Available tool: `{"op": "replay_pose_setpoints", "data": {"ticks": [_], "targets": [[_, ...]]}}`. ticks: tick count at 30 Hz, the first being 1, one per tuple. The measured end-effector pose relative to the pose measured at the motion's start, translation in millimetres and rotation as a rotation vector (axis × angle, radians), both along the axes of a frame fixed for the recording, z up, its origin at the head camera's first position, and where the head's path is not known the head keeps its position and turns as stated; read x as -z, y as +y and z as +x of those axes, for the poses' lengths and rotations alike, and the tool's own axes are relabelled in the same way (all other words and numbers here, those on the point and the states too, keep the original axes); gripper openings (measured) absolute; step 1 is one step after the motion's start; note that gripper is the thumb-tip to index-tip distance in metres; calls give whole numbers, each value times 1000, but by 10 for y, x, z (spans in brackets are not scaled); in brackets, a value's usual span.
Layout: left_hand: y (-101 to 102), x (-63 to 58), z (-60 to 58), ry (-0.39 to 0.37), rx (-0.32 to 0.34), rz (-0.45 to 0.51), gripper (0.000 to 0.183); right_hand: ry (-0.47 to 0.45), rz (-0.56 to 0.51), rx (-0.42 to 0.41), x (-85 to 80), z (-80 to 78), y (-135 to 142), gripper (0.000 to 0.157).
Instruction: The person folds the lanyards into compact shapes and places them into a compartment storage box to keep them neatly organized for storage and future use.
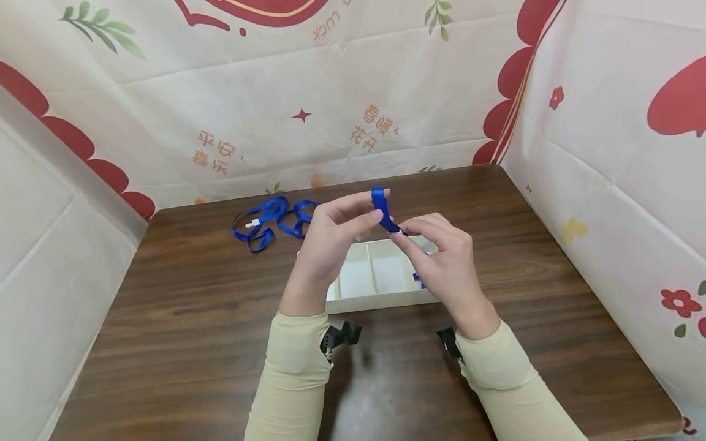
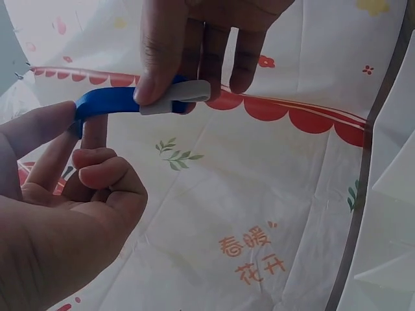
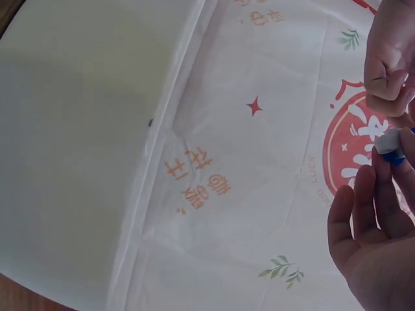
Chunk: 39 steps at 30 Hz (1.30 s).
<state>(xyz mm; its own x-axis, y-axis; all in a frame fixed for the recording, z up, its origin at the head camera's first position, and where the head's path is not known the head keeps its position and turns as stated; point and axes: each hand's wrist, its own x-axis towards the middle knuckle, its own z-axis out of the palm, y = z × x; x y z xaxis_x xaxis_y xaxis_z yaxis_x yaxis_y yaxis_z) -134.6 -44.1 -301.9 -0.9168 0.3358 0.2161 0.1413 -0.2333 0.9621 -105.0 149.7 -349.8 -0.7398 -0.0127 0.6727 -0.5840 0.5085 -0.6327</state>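
Note:
A short blue satin ribbon (image 1: 379, 203) is held up between both hands above a white tray. My left hand (image 1: 325, 236) pinches its bent end, the ribbon running over the index finger with the thumb against it. At the other end, the thumb and fingers of my right hand (image 1: 444, 254) pinch the ribbon together with a small white strip (image 2: 194, 92), which forms a loop on it in the left wrist view. In the right wrist view, the white strip (image 3: 389, 141) shows at the right fingertips, and most of the ribbon is hidden.
Below the hands stands the white divided tray (image 1: 386, 300), with blue pieces (image 1: 417, 277) in its right part. A long blue ribbon (image 1: 270, 211) with a white connector (image 1: 252, 224) lies loosely coiled on the brown table (image 1: 193, 306), left of the tray. Printed cloth (image 1: 276, 110) encloses the table.

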Motion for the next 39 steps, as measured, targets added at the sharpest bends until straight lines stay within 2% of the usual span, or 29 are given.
{"op": "replay_pose_setpoints", "data": {"ticks": [5,11,15,19,22,27,31,33,35,39], "targets": [[7,11,0,-38,-3,-7,26,-16,-2,13,35,-19,28,20],[36,20,-18,-51,11,-9,29,-38,-10,15,36,-34,44,21],[52,37,-10,-95,57,-37,32,-57,-17,24,38,-21,44,23],[62,66,0,-135,105,-49,31,-40,-27,34,45,-20,31,35],[64,88,-16,-150,120,-45,26,18,-26,32,61,-32,24,45],[60,111,-49,-217,138,-15,6,149,8,23,106,-39,15,49],[76,114,-46,-259,115,47,14,287,85,7,121,-53,3,47],[91,104,-40,-259,85,68,17,373,141,0,128,-74,-1,39],[107,84,-28,-261,63,72,19,452,200,2,137,-94,-2,33],[123,41,-2,-272,33,40,19,534,277,7,149,-96,-4,32]]}}
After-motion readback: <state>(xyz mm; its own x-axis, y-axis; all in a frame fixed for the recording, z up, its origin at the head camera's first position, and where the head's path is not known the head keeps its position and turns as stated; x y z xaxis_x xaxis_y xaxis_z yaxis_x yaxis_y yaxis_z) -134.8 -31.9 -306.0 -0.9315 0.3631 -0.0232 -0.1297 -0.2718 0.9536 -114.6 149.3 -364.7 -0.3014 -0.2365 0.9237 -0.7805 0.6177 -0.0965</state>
